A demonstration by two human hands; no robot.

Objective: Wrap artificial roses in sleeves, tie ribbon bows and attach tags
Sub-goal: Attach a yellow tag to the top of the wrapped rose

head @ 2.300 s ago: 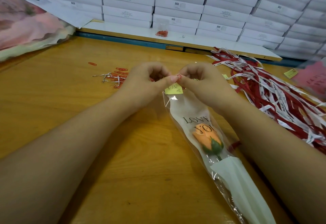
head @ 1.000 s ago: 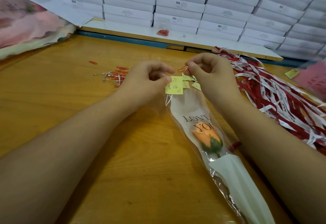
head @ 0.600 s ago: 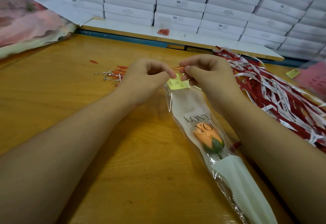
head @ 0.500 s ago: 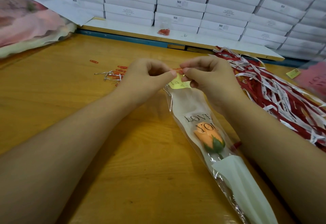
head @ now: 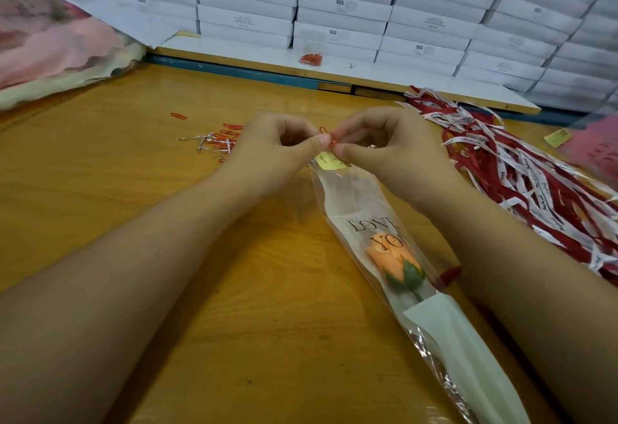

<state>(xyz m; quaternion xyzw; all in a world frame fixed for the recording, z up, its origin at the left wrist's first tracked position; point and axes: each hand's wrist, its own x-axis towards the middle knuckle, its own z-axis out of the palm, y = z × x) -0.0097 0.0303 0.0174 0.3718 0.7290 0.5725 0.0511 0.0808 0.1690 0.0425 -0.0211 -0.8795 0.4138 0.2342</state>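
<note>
Red paper clip [head: 325, 132] is now pinched between left hand [head: 271, 153] and right hand [head: 391, 153] fingertips, brought down onto the yellow tag [head: 327, 162] just below the thumbs, at the top of the sleeve [head: 354, 203] — clipping looks underway.

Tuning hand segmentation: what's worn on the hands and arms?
No gloves on the left hand or right hand; no sleeves, watch or bands in view to the frame edge. A small glint on the right fingers may be a ring; too small to tell.
</note>
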